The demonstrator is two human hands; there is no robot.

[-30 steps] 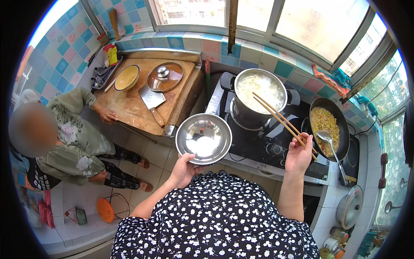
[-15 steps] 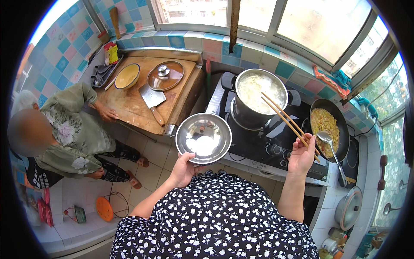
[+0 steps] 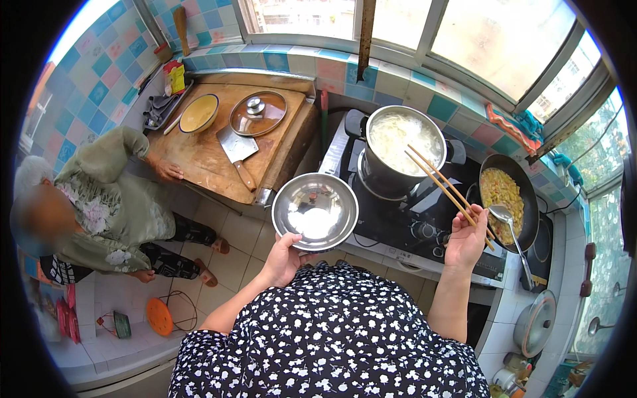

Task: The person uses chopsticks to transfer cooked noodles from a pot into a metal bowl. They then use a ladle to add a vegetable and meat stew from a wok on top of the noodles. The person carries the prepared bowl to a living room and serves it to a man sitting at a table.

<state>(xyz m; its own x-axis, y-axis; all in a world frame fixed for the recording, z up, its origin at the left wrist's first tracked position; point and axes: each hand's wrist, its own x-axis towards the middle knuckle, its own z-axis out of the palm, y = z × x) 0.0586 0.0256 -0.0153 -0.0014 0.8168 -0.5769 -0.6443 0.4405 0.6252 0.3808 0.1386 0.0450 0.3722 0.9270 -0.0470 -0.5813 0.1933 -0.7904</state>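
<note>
Stainless steel shines in the round bowl [image 3: 315, 211], which the left hand [image 3: 283, 260] grips by the near rim, thumb over the edge and the other fingers mostly out of sight under it. The bowl sits in the air in front of the stove [image 3: 395, 222], near its left front corner and close to the corner of the wooden board [image 3: 206, 156].

Over the stove's right front part, the right hand [image 3: 466, 240] is closed around a pair of long wooden chopsticks [image 3: 446, 191], pinching them near their back ends. Their tips point forward and left over the opening of the pot [image 3: 385, 171], which stands on the stove holding pale strands [image 3: 398, 132] in whitish liquid; whether the tips touch the strands I cannot tell.

To the right of that hand is a dark pan [image 3: 529, 199] of yellowish chopped food [image 3: 499, 189], a metal spoon [image 3: 501, 213] resting in it with the handle toward the near side.

On the board lie a cleaver [image 3: 237, 147], a glass lid [image 3: 257, 118] and a yellow bowl [image 3: 199, 113]. At the left, another person [image 3: 109, 199] in a green flowered top rests one hand [image 3: 166, 168] at the board's edge
</note>
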